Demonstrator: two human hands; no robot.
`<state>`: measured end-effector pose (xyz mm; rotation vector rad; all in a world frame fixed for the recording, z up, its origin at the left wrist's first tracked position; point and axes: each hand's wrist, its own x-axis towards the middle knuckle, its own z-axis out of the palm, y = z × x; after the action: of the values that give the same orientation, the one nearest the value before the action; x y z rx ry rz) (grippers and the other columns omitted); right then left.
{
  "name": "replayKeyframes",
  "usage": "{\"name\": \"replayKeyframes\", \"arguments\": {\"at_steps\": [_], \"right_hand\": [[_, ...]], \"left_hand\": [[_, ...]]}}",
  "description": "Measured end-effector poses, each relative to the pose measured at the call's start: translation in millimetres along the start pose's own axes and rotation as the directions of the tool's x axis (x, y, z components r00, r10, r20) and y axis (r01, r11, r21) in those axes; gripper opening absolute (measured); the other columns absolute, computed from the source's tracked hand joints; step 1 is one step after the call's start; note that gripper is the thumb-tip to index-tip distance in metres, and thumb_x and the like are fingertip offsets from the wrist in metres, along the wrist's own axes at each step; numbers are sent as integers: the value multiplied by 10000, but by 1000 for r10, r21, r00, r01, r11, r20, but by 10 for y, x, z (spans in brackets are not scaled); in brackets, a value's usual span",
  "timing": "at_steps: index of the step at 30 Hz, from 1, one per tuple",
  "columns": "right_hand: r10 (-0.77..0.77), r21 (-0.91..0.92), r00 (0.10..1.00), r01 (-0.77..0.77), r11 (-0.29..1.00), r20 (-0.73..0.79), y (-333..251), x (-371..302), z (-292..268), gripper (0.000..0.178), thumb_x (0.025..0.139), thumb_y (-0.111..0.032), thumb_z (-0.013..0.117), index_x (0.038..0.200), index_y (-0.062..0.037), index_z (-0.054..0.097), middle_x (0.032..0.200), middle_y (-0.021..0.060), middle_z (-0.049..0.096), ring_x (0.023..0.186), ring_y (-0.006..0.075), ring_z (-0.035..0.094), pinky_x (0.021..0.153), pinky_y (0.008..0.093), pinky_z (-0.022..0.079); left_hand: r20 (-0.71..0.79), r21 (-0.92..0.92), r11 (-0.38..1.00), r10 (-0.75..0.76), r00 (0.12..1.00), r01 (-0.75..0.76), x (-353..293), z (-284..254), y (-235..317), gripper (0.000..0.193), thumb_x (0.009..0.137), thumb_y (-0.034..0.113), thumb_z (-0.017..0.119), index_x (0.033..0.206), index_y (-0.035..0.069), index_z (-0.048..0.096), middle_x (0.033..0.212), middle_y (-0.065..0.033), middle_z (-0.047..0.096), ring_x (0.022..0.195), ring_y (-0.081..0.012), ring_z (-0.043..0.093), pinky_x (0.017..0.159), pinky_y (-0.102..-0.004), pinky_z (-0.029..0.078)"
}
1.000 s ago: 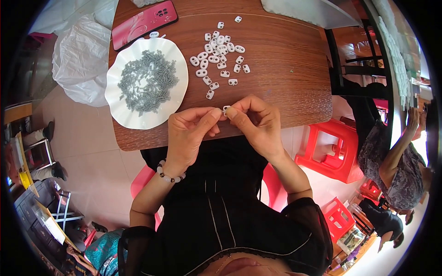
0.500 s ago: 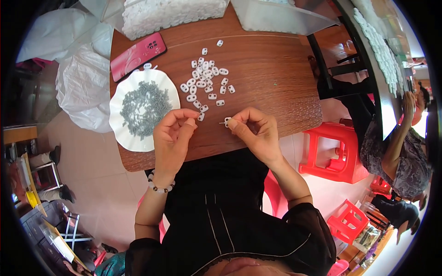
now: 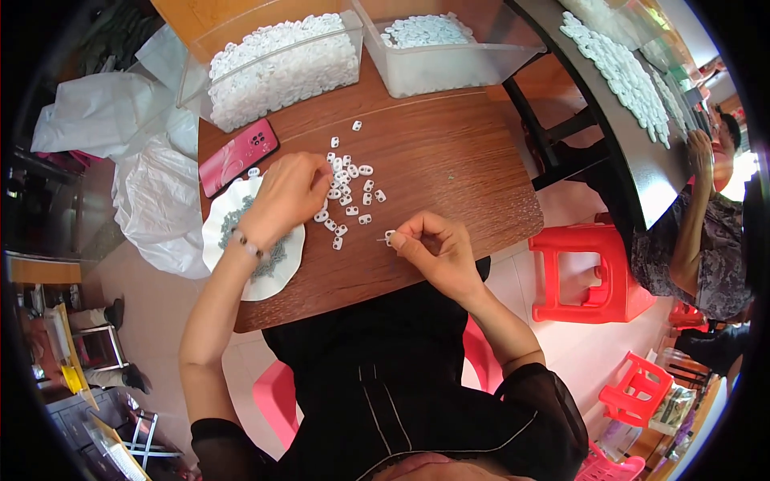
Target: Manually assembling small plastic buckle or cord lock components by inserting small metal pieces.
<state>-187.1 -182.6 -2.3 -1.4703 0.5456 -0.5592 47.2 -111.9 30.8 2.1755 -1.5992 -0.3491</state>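
Observation:
My right hand (image 3: 439,252) pinches a small white two-hole plastic piece (image 3: 390,235) between thumb and forefinger. A thin pin-like or spring-like part sticks out from it to the left. My left hand (image 3: 287,192) arches over the upper right rim of a white wavy plate (image 3: 290,276) holding many small grey springs (image 3: 267,266). Its bent fingers are drawn together at the left side of a loose scatter of white two-hole pieces (image 3: 345,192). The fingertips point down and are partly hidden, so anything between them does not show.
A pink phone (image 3: 237,158) lies on the wooden table (image 3: 449,152) beyond the plate. Behind stand two clear bins (image 3: 281,76) (image 3: 449,68) of white pieces. White plastic bags (image 3: 156,208) hang at the left. Red stools (image 3: 589,276) and a person at a dark table (image 3: 634,180) are at the right.
My left hand has moved from near the table's front edge, forward and left to the scatter of pieces. The right hand keeps its pinch on the white piece. The view has tilted up, showing more of the bins.

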Motion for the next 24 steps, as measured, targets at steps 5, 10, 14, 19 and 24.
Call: {"name": "replayKeyframes", "arguments": {"at_steps": [5,10,14,19,24], "right_hand": [[30,-43,996,-26,999,87,-72,-17,28,95,877,-79,656,832,-6,614,775,-12,599,724,46,539,667,208,440],[-29,-82,998,34,996,63,-166,-61,27,120,867,-96,671,807,-11,610,767,-17,582,695,47,529,650,209,434],[-70,-139,997,71,988,15,-145,-87,-25,130,855,-121,686,799,-22,622,762,-3,578,696,55,534,629,216,434],[-308,-149,951,307,940,13,3,-24,27,127,826,-159,684,778,-52,635,709,39,597,655,121,553,587,282,450],[-388,-76,921,384,920,-38,69,-28,132,156,776,-157,689,721,-33,612,676,88,612,630,194,605,560,314,476]], "left_hand": [[-94,13,993,117,989,-116,565,133,-332,121,803,101,601,836,-9,640,739,-179,647,677,-318,622,638,-382,481],[39,114,991,62,997,-66,646,125,-238,97,781,89,602,803,2,638,735,-164,654,702,-311,642,650,-384,492],[162,94,991,77,984,-93,430,92,27,170,745,147,690,856,24,649,845,-174,662,853,-323,631,754,-403,481],[96,63,981,178,979,-184,386,305,-117,251,691,115,738,905,32,637,953,-183,620,935,-360,590,817,-441,458],[21,59,953,297,955,-297,318,376,-263,153,723,24,685,834,-10,585,842,-158,557,781,-336,572,680,-405,444]]}}
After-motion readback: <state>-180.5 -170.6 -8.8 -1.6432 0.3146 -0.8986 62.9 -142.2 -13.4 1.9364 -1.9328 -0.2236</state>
